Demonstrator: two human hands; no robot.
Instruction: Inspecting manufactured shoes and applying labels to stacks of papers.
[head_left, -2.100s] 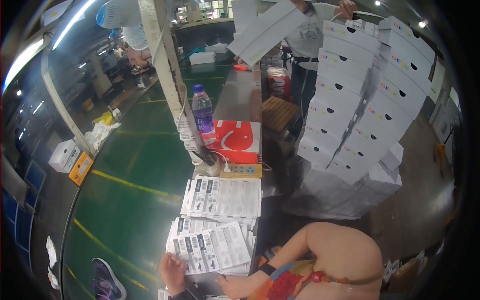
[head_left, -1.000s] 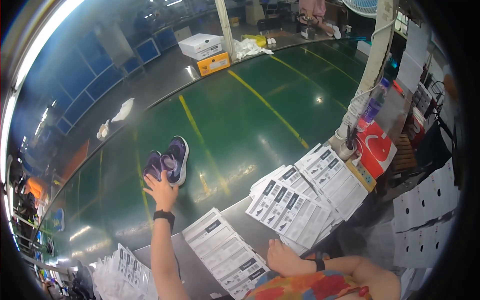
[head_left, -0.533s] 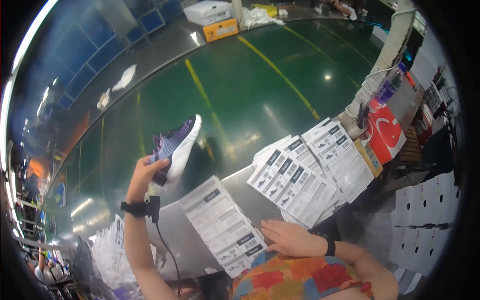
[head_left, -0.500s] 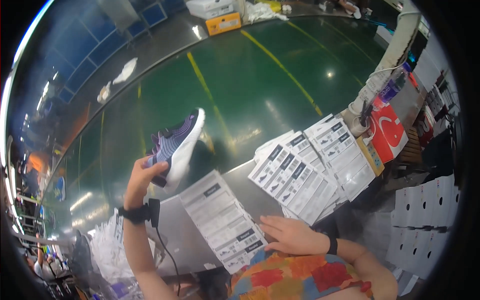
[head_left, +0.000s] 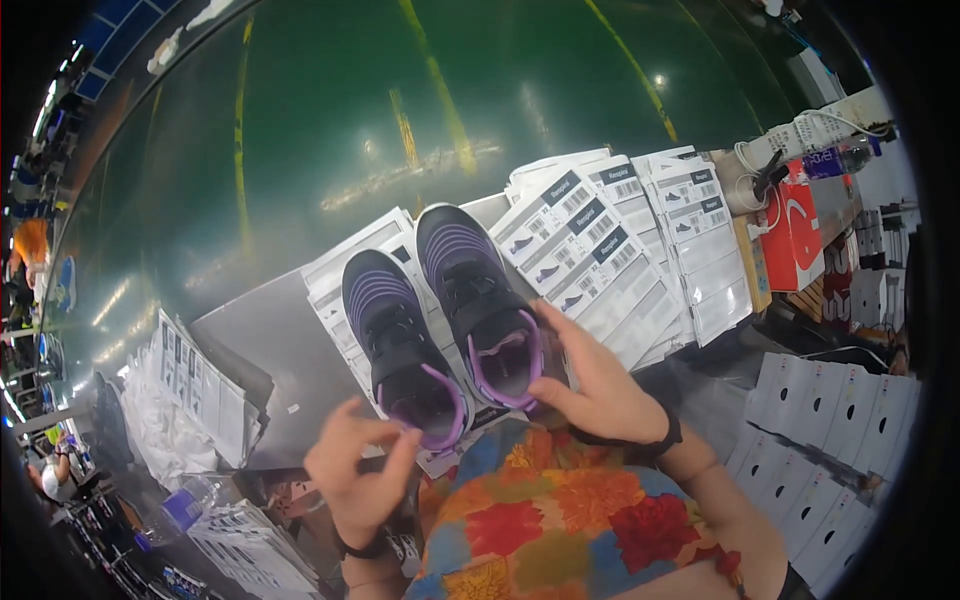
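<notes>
Two dark sneakers with purple stripes and purple collar linings lie side by side before me, toes pointing away. My right hand (head_left: 607,392) grips the right sneaker (head_left: 468,270) at its heel, thumb by the collar opening and fingers along the outer side. Close to the heel of the left sneaker (head_left: 383,315), my left hand (head_left: 358,468) has thumb and forefinger drawn together in a pinch. Whether anything small is between those fingertips is hidden. Beneath the sneakers are white printed label sheets (head_left: 340,250), partly covered.
More label sheets (head_left: 590,240) lie in overlapping stacks to the right. A green conveyor belt (head_left: 330,110) runs along the far side. At right stand a red box (head_left: 795,235), a bottle (head_left: 840,160) and stacked white boxes (head_left: 825,410). White paper (head_left: 165,400) is bundled at left.
The single sneaker my left hand held over the belt is now near me, beside a second one. My right hand has moved from the label sheets onto a sneaker. The view has shifted.
</notes>
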